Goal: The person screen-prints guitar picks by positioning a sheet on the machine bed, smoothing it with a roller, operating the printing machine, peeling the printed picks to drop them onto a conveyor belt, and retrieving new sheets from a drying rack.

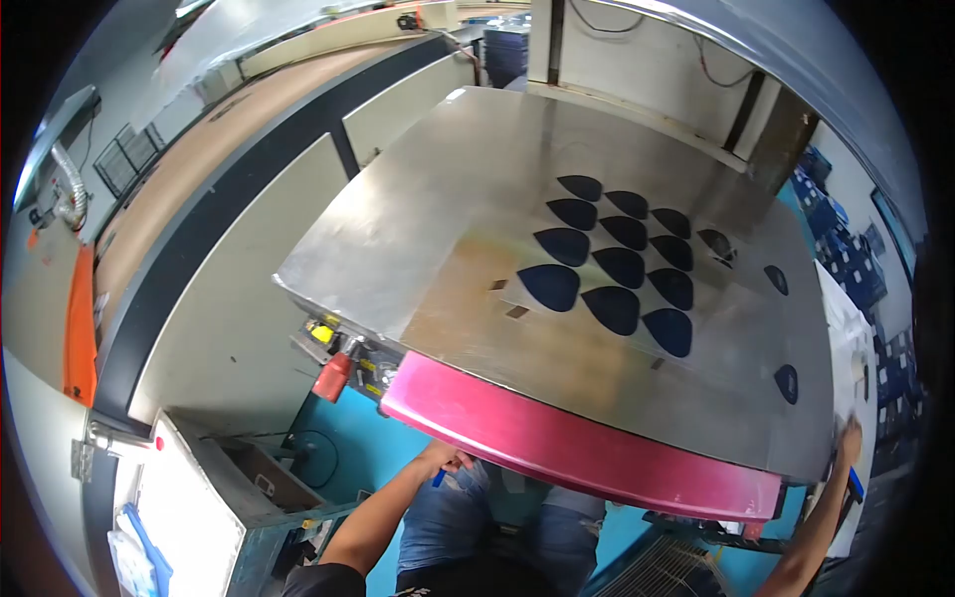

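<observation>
My left hand (450, 457) is at the front edge of the metal table (368, 229), just below the pink front panel (577, 435). Its fingers are curled, and a small blue item (439, 479) shows beside them; what they grip is hidden. My right hand (851, 440) reaches over the white surface (842, 323) to the right of the table; its fingers are too small and blurred to read. Several dark blue pointed pieces (620, 267) lie in rows on the metal top. Two more single pieces (787, 383) lie nearer the right edge.
A red-handled tool (333, 377) sits at the table's front left corner. A long brown conveyor belt (164, 179) with a dark rim curves along the left. Dark blue stacks (851, 249) stand at the far right. An open cabinet (261, 478) is at lower left.
</observation>
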Motion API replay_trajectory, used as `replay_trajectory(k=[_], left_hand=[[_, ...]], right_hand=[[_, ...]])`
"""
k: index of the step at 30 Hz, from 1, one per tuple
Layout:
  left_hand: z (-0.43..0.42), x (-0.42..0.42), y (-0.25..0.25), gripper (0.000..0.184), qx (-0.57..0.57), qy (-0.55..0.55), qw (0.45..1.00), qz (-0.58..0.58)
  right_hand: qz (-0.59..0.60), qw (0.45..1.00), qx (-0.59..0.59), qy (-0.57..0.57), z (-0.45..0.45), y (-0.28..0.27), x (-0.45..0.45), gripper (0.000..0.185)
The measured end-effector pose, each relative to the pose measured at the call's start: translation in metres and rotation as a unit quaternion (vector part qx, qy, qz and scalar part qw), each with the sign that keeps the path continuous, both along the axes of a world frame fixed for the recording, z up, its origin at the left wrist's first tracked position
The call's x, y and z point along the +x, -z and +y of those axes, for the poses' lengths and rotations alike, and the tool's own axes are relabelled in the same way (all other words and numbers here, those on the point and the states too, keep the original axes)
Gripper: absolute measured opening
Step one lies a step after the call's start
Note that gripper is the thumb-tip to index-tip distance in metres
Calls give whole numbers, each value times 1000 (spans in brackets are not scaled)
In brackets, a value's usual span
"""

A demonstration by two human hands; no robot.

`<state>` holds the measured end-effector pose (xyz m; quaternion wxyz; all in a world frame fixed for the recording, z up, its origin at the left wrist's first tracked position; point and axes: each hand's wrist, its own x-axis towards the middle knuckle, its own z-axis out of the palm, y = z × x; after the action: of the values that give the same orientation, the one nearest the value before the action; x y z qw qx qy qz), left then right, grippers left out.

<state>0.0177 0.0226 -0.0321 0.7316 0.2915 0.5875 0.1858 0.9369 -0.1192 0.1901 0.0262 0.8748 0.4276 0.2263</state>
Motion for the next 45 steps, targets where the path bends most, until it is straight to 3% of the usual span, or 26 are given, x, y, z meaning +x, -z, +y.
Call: replay_trajectory(k=[1,2,3,4,7,8,9,11,12,13,14,15,16,17,18,19,20,21,24,26,29,32,33,38,41,45], left_hand=[[0,-2,13,15,-5,17,1000,-7],[-3,-6,26,14,0,21,1000,-19],[-2,-9,35,13,4,25,999,-30],[0,-7,33,12,4,29,1000,-8],[-8,5,20,12,8,21,1000,19],[-9,5,19,14,15,15,1000,7],[-6,4,16,15,25,8,1000,-6],[-5,6,8,18,26,13,999,18],[-8,10,8,20,24,9,999,27],[-10,11,10,20,30,11,999,41],[-12,13,14,21,37,15,998,56],[-14,14,18,22,44,19,996,72],[-15,14,24,23,73,45,994,65],[-16,14,29,24,83,52,993,70],[-15,17,30,24,96,57,991,73],[-14,21,29,25,109,59,989,75],[-12,23,25,25,118,78,986,89],[-12,25,21,25,134,79,984,88],[-11,27,16,23,151,63,982,93],[-12,23,19,22,115,34,987,104],[-9,12,15,21,105,40,991,78],[-9,10,23,21,106,42,991,70],[-11,10,22,21,104,37,991,69],[-11,21,9,25,147,33,985,89],[-13,21,-2,25,153,2,982,109],[-5,11,2,27,89,14,993,83]], right_hand=[[0,993,-4,119,-60,-5,24,45],[-110,961,-87,238,-98,-8,-21,48],[19,959,65,276,-130,-12,-40,57],[22,956,81,281,-143,-20,-70,55],[145,939,47,308,-175,-29,-35,51],[213,936,100,261,-210,-7,16,55],[283,922,151,215,-242,13,62,71],[232,914,96,319,-180,-78,-104,81],[153,931,146,297,-191,-65,-82,81],[148,933,242,224,-157,-85,-143,77],[173,913,332,163,-141,-87,-142,68],[373,758,535,-1,-139,-53,-58,56],[417,783,456,67,-87,-89,-113,47],[470,783,408,-13,-31,-107,-163,43],[380,885,266,-35,29,-136,-223,43],[309,928,205,-37,87,-151,-284,44],[271,936,188,-122,130,-158,-338,47],[307,917,150,-207,173,-151,-351,45],[169,930,82,-316,266,-142,-410,39],[144,943,41,-299,305,-138,-422,39],[75,925,40,-370,312,-139,-452,33],[15,918,6,-397,335,-135,-527,26],[-32,904,51,-423,347,-127,-563,24],[150,886,-3,-438,387,-123,-742,28],[161,893,-8,-421,384,-122,-728,29],[141,927,44,-344,308,-127,-570,30]])
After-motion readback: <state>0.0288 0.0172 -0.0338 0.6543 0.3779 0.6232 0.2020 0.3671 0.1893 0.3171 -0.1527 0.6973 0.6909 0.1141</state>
